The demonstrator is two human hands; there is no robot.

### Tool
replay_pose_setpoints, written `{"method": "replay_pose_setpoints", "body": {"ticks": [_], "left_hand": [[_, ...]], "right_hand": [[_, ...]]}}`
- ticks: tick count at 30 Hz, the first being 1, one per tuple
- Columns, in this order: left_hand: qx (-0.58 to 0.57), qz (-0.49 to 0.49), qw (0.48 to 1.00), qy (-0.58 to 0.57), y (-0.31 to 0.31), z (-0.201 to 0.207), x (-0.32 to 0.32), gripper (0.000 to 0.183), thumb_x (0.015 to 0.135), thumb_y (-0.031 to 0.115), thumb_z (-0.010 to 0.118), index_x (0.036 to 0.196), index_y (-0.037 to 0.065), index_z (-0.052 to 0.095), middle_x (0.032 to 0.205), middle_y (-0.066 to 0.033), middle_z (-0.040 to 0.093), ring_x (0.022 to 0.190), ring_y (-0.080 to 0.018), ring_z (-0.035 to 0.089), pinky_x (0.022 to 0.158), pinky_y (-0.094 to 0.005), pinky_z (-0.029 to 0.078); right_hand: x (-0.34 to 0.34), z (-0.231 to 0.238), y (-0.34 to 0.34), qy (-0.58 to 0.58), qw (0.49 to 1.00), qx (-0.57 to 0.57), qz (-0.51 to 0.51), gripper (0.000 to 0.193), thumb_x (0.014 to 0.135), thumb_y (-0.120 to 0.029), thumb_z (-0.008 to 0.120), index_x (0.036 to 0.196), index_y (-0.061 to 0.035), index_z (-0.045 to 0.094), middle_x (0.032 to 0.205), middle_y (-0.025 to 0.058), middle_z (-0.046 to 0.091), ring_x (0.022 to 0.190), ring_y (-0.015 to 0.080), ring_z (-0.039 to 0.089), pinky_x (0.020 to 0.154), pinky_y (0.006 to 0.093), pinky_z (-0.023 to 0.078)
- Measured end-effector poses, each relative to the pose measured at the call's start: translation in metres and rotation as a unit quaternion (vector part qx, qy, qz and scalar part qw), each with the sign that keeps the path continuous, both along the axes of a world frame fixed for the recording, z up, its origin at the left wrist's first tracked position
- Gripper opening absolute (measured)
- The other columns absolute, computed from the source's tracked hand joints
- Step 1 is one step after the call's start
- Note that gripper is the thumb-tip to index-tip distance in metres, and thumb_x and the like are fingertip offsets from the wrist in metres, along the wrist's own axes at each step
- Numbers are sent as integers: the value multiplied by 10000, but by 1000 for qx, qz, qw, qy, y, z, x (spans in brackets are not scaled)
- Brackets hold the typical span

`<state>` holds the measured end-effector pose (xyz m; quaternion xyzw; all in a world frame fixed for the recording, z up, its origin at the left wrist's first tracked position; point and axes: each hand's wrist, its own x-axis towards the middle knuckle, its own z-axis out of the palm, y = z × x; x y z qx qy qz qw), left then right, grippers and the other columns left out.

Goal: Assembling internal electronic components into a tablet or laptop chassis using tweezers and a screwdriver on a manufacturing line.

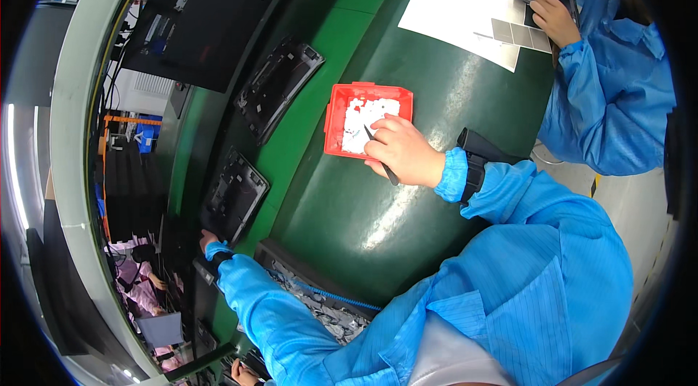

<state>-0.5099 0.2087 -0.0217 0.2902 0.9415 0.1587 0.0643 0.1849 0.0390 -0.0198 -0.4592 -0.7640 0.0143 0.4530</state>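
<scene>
White pieces lie in your red tray on the bench, so work seems left, though how much is done is unclear, while your right hand bends over its rim, fingers pinching dark tweezers, and your left hand, grip unreadable, stretches beside a dark casing.

White sheet, one: lay on green table. Grey strip, one: overlapped sheet's edge. Coiled blue cord, one.

Black tweezers slanted over white pieces in red bin — dark panel lying left.
</scene>
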Motion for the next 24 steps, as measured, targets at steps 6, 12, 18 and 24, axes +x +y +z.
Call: {"method": "replay_pose_setpoints", "body": {"ticks": [6,12,18,24], "left_hand": [[199,-349,904,150,16,40,279,522,839,376,532,1081,-86,560,1082,-269,578,1040,-401,536,891,-407,427],[-16,-352,927,128,55,21,422,715,778,585,534,953,-105,603,995,-320,576,971,-438,556,844,-448,442],[-8,-271,957,-102,53,24,414,806,606,547,755,1057,-98,579,1043,-204,617,850,-338,612,727,-399,477],[20,-139,930,-340,41,33,419,536,718,458,715,1060,71,575,911,-93,579,772,-228,541,496,-355,446]], "right_hand": [[1,-1,-3,7,1000,5,-22,182,688,-177,691,758,-80,553,748,78,544,865,280,518,807,422,414],[4,-2,-3,13,1000,-4,-5,172,705,-187,674,756,-73,556,748,87,547,854,277,519,808,427,416],[2,-1,-6,21,999,22,-19,176,708,-197,672,753,-72,556,733,89,552,837,274,525,818,431,420],[1,-4,-4,27,1000,-1,-8,173,695,-198,672,755,-77,564,718,79,547,793,263,525,809,430,421]]}}
